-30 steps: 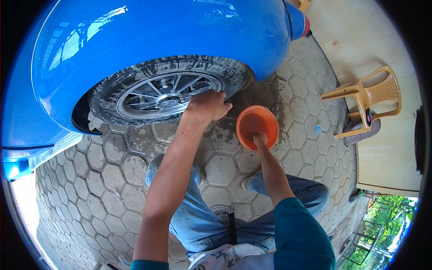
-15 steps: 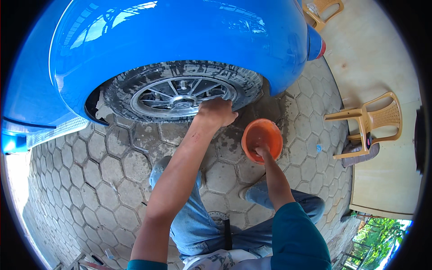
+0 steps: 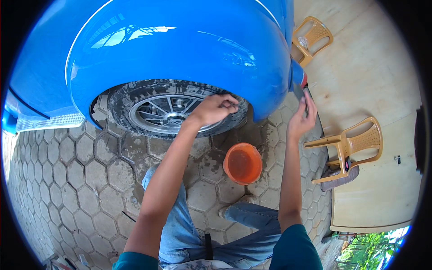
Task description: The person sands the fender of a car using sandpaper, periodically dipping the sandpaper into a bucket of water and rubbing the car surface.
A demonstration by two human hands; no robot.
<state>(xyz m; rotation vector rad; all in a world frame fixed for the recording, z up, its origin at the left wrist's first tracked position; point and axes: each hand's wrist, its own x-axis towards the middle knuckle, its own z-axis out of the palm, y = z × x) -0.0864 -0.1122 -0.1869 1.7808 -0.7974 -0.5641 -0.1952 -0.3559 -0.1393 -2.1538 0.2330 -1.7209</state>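
1. Paving (image 3: 85, 180): hexagonal grey blocks are running under everything, showing dark, damp-looking patches around the wheel.
2. Blue car (image 3: 180, 49): rounded bodywork is filling the upper part of the view and reflecting light.
3. Cream wall (image 3: 360, 81): it is standing along the right side.
4. Wheel (image 3: 174, 120): sitting in the car's arch, spoked silver rim facing the person, grey smears covering much of the tyre.
5. Near tan chair (image 3: 363, 141): standing by the wall, right of the bucket.
6. Far tan chair (image 3: 318, 32): standing further up the wall, partly hidden behind the car.
7. Orange bucket (image 3: 255, 168): resting upright on the blocks, just below and right of the wheel.
8. Left hand (image 3: 213, 110): hovering over or touching the tyre's right side, can't tell which. Fingers are curling in, close together; can't tell if they're gripping anything.
9. Right hand (image 3: 302, 120): rising beside the car's end, above the bucket in view. Thumb and fingers are pinching a thin grey piece.
10. Thin grey piece (image 3: 298, 91): sticking up past those fingertips, blurring; can't identify it.
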